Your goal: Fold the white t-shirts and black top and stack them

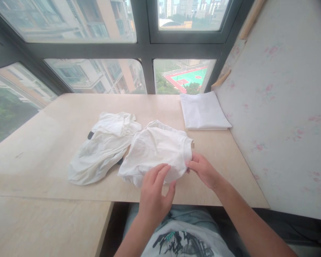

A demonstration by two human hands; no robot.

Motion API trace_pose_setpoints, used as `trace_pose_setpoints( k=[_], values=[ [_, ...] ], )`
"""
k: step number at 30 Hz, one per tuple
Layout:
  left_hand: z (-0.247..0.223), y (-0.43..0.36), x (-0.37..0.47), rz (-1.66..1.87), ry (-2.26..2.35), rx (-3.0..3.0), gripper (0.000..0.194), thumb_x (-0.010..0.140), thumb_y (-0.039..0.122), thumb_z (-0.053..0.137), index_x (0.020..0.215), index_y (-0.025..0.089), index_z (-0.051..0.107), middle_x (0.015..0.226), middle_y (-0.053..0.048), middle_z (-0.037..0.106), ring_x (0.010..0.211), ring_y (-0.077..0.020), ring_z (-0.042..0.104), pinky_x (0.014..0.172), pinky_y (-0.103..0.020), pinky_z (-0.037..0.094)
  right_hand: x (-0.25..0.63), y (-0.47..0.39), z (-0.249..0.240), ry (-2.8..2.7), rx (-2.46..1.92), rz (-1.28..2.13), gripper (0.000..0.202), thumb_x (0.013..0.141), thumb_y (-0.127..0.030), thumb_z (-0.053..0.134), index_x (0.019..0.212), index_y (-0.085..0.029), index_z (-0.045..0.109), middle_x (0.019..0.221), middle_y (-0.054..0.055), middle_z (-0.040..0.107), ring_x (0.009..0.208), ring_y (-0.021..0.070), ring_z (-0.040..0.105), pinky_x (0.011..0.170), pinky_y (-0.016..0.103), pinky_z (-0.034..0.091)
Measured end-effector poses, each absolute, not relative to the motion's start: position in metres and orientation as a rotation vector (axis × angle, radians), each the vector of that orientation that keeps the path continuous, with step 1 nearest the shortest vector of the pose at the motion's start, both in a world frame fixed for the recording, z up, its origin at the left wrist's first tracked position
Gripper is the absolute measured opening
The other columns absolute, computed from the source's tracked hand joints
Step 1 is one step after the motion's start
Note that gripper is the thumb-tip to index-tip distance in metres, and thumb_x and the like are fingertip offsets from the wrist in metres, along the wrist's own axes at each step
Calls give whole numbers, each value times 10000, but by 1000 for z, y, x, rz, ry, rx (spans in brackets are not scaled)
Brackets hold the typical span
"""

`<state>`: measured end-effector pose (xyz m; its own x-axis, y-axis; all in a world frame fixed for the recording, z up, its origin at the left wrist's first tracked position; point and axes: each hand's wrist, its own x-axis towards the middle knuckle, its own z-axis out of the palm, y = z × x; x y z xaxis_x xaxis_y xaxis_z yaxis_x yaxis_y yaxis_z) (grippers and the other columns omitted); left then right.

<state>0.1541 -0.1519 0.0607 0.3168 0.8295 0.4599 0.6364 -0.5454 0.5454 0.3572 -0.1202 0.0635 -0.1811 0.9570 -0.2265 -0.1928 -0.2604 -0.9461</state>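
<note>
A white T-shirt [156,146] lies bunched on the wooden table in front of me, its ribbed neckband toward the right with a small tag at the edge. My right hand [203,169] pinches the shirt at the neckband, thumb on top and the other fingers partly hidden beneath. Over the near edge of the shirt hovers my left hand [155,191], thumb and fingers apart, holding nothing; whether its fingertips touch the cloth I cannot tell. Just to the left, another white garment [98,153] with dark patches lies crumpled, close against the shirt.
A folded white cloth [204,110] lies at the back right, by the flowered wall [278,107]. Grey-framed windows [147,51] rise behind the table [56,125]. A second wooden surface [42,228] adjoins at the near left, and my lap is below the front edge.
</note>
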Motion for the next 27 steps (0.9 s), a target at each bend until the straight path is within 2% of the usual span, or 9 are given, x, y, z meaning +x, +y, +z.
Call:
trace_pose_setpoints(
  k=[3,5,8,10,16,19,23,27],
  values=[
    [57,-156,169,1080,1318,2293,454,878,215,635,1315,208,513,1261,-123,600,1167,-245,567,981,-398,492,358,-130,62,-1086,-1168,1560,196,789,-348,665,804,-154,642,692,5,593,646,117,500,621,253,392],
    [53,-158,174,1112,1325,2301,423,875,178,626,1287,207,533,1181,-113,632,1093,-238,591,930,-389,499,359,-136,61,-1119,-1195,1527,189,813,-348,654,839,-161,655,709,6,604,657,121,518,629,255,404],
    [45,-162,179,1170,1303,2322,335,864,70,571,1162,221,597,965,-59,668,898,-199,607,807,-352,490,362,-143,55,-1087,-1212,1456,256,842,-355,646,1044,-199,663,807,5,631,683,125,541,631,254,419],
    [41,-165,181,1170,1277,2311,314,853,34,548,1097,220,619,901,-40,666,840,-182,597,772,-339,476,365,-146,47,-1023,-1227,1395,321,852,-369,646,1138,-223,645,831,2,632,679,124,537,620,252,418],
    [37,-167,184,1109,1241,2250,277,862,64,544,1073,220,634,960,-54,685,884,-192,609,803,-352,485,376,-154,19,-885,-1376,1266,284,840,-435,680,994,-198,699,757,3,620,663,131,503,627,259,403],
    [36,-165,184,1094,1243,2240,276,867,70,542,1080,219,636,978,-58,689,901,-198,617,821,-359,490,380,-153,12,-859,-1376,1287,308,839,-455,683,1008,-199,709,892,33,682,803,167,571,730,279,441],
    [34,-164,184,1073,1238,2241,265,873,81,540,1076,218,638,979,-62,691,901,-199,619,820,-362,493,380,-142,12,-812,-1280,1423,391,830,-447,702,1138,-206,696,1103,64,705,1015,215,620,928,338,452],
    [31,-165,185,1056,1228,2243,271,870,79,539,1082,218,635,989,-65,691,905,-203,620,824,-366,494,380,-122,14,-736,-1240,1584,451,756,-432,770,1124,-179,708,1106,89,720,986,238,659,928,364,477]
  ],
)
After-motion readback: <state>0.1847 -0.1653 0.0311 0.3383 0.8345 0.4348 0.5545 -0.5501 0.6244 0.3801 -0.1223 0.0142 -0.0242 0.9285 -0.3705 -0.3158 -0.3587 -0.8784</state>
